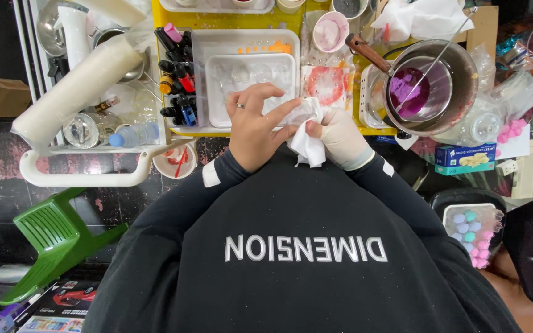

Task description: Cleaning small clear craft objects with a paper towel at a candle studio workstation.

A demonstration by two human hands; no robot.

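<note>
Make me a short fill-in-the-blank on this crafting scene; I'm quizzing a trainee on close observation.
1. The right hand wears a pale ____.
2. Both hands hold a crumpled white ____.
3. The bare left hand has a ____ on one finger.
4. The steel pot holds a smaller vessel with ____ material inside.

Missing words: glove; cloth; ring; purple

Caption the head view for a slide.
Bare left hand and gloved right hand hold a white cloth over a clear mould tray.
</note>
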